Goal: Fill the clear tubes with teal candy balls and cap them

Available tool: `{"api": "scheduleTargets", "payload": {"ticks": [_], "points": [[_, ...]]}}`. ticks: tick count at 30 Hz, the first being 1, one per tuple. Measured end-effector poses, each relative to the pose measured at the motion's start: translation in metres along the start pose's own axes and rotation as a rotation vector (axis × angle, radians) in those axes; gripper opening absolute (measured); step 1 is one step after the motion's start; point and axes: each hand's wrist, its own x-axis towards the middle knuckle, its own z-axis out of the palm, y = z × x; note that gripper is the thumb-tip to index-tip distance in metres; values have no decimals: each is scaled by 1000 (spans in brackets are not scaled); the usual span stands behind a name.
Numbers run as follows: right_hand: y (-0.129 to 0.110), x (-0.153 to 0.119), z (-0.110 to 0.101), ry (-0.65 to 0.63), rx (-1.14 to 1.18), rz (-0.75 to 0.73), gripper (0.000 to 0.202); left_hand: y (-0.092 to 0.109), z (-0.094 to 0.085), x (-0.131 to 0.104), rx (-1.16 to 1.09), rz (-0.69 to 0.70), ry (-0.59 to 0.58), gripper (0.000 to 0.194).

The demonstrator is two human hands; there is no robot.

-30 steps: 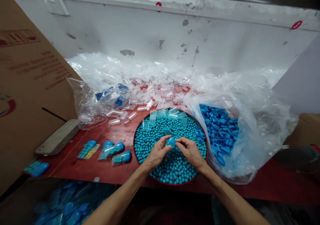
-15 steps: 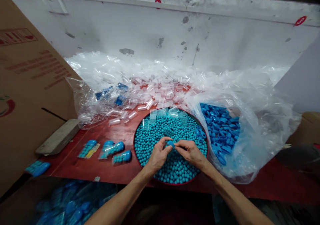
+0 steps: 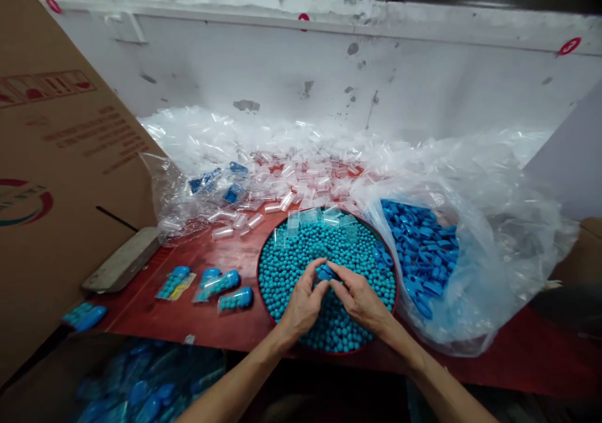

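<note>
Over a round red-rimmed tray (image 3: pixel 260 285) full of small teal balls, my left hand (image 3: pixel 305 299) and my right hand (image 3: pixel 358 294) meet, fingertips close together. Between them they pinch a small blue piece (image 3: pixel 324 273), partly hidden by the fingers. Clear plastic pieces (image 3: pixel 332 214) lie on the balls at the tray's back edge, and a few blue parts (image 3: pixel 383 258) rest at its right side. Left of the tray, several clear cases with blue caps and teal balls (image 3: pixel 235 299) lie on the red table (image 3: pixel 155 320).
An open plastic bag (image 3: pixel 489 285) holds many blue parts (image 3: pixel 423 247) at the right. Clear plastic pieces (image 3: pixel 282 200) are heaped behind the tray. A cardboard box (image 3: pixel 61 159) and a grey block (image 3: pixel 123 261) stand left. Filled blue-capped cases (image 3: pixel 150 391) lie below the table edge.
The view has shifted slightly, so the scene sits lower and further right. My right hand's fingers have moved over the top of the blue piece, closer to my left fingertips.
</note>
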Motion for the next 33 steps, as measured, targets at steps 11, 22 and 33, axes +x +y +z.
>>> {"api": "scheduleTargets", "payload": {"ticks": [11, 22, 33], "points": [[-4, -16, 23, 41, -357, -168, 77, 16, 2, 2, -168, -83, -75, 26], [-10, -22, 25, 35, -442, -185, 80, 22, -3, -2, -110, -29, -89, 33], [-5, -30, 34, 119, -417, -238, 75, 16, 9, -8, -61, -86, 15, 19]]}}
